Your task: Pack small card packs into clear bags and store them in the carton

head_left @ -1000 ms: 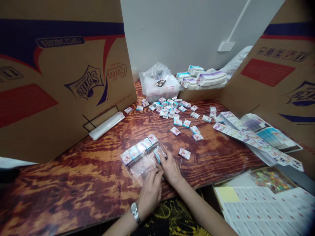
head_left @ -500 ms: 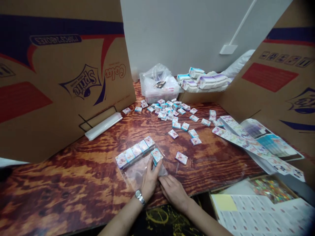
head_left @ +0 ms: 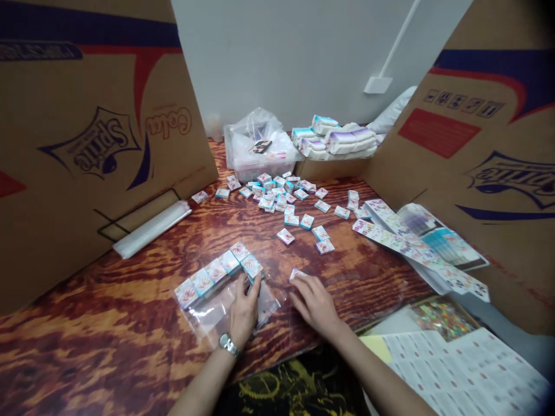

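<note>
My left hand (head_left: 243,312), with a watch at the wrist, grips the near edge of a small blue-sided printed box (head_left: 252,267) between thumb and finger. That box lies against the right end of a row of similar small boxes (head_left: 215,270) in a clear plastic bag (head_left: 212,315). My right hand (head_left: 318,306) reaches over another small box (head_left: 296,274) to the right of the bag. Its fingertips rest on that box and partly cover it, while the thumb is held apart.
Many loose small boxes (head_left: 277,193) are scattered farther back. Behind them stand a plastic tub (head_left: 255,170) with clear bags and a carton of wrapped packs (head_left: 351,140). Large cardboard boxes (head_left: 87,144) flank the table. Printed sheets (head_left: 459,370) and strips (head_left: 416,248) lie right.
My left hand has moved its small box up to the right end of the bagged row. My right hand has left the bag's near edge and reached forward onto a loose box. The view has shifted right.
</note>
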The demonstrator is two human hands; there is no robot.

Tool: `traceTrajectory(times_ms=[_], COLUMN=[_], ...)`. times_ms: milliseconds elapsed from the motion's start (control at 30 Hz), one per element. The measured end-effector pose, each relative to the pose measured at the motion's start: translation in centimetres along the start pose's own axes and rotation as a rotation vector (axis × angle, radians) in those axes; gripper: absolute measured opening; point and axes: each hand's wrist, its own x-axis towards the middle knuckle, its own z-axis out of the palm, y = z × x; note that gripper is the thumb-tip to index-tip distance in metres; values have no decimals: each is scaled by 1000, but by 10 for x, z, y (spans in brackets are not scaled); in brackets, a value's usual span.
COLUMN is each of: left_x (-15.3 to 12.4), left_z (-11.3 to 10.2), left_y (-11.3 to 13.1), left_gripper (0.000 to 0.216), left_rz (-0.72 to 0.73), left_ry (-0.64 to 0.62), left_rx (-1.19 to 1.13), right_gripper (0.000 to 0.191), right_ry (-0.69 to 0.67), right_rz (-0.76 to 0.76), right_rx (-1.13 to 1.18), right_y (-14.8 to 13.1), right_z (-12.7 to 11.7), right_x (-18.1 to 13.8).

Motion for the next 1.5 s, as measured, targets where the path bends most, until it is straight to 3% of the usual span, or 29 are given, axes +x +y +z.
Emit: traceTrajectory(times_ms=[133, 200, 300, 467, 567, 667, 800, 933, 1100, 1300, 1500], left_x=[-3, -4, -3, -1, -2, -3, -3, -1, 0, 0, -2], left_z=[3, 5, 5, 2, 2, 3, 3, 0, -2, -4, -9], left_y=[-1, -2, -2, -3, -5, -7, -5, -1, 2, 3, 3], left_gripper=[57, 61, 62, 63, 67, 69, 68, 60, 54, 50, 48], left_rz=[23, 36, 52, 83, 100, 118, 129, 141, 121, 104, 156], left_ry=[-10, 0, 13, -3, -23, -5, 24, 28, 15, 5, 25], left_rx=[108, 141, 164, 179, 170, 194, 241, 236, 247, 211, 105], right_gripper=[29, 33, 39, 39, 40, 44, 42, 45, 46, 43, 57], right_ry=[-95, -23, 94, -27, -42, -50, -165, -152, -197, -323, -312], right_rz=[54, 91, 191, 217, 112, -46, -31, 84, 56, -121, -120], right_rx=[-98, -65, -57, -104, -62, 29, 34, 54, 131, 131, 133], right_y=[52, 67, 77, 82, 101, 140, 179, 161, 127, 138, 141], right_z=[1, 9, 26, 49, 29, -13, -47, -42, -42, -41, -43], right_x=[26, 49, 92, 126, 109, 81, 49, 32, 33, 37, 29])
